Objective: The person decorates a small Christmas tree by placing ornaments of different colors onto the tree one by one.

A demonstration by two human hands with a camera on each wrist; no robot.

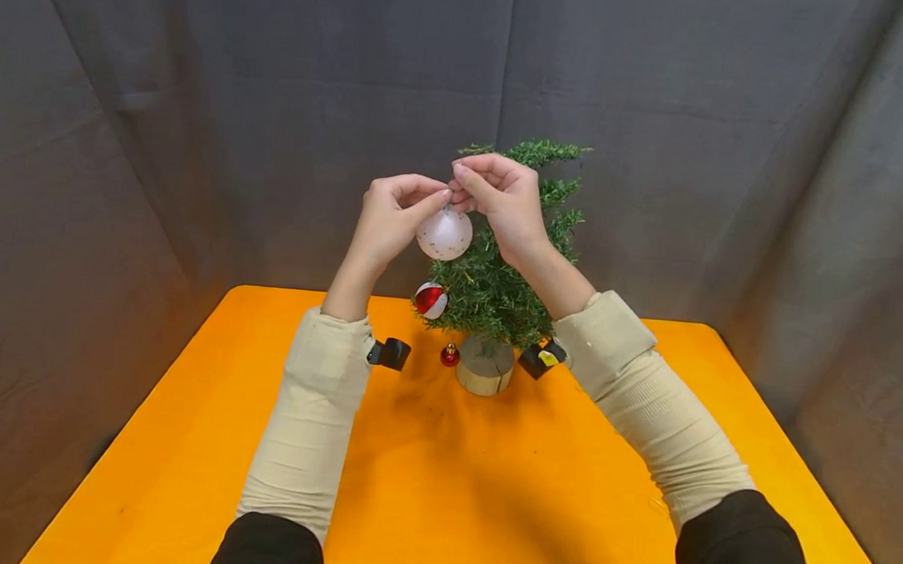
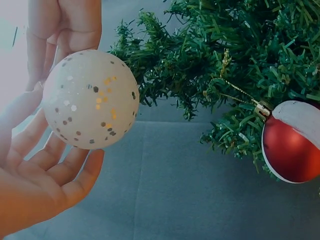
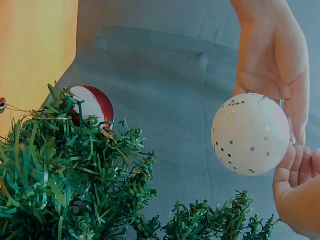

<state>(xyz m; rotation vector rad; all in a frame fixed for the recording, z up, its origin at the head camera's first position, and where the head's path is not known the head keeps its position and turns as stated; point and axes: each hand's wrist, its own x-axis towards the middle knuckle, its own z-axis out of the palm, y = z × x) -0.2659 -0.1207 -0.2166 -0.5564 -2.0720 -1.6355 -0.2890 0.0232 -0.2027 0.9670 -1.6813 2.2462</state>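
A white Christmas bauble [image 1: 445, 234] speckled with gold and dark dots hangs in the air at the tree's upper left. My left hand [image 1: 391, 216] pinches it by the top between thumb and fingers. Close by, the right hand [image 1: 512, 203] has its thumb and index fingertips pressed together just above the bauble's cap; any thin loop between them is too small to make out. In the left wrist view, the bauble [image 2: 92, 100] covers part of the fingers. The right wrist view shows both hands meeting at the top of the bauble [image 3: 250, 134].
Behind the hands stands a small green artificial tree [image 1: 496, 292] on a round wooden base [image 1: 484, 370]. A red-and-white bauble [image 1: 431, 300] hangs on its left side, with a small red bauble [image 1: 450, 356] below. Grey fabric [image 1: 314, 144] encloses the orange table [image 1: 429, 497].
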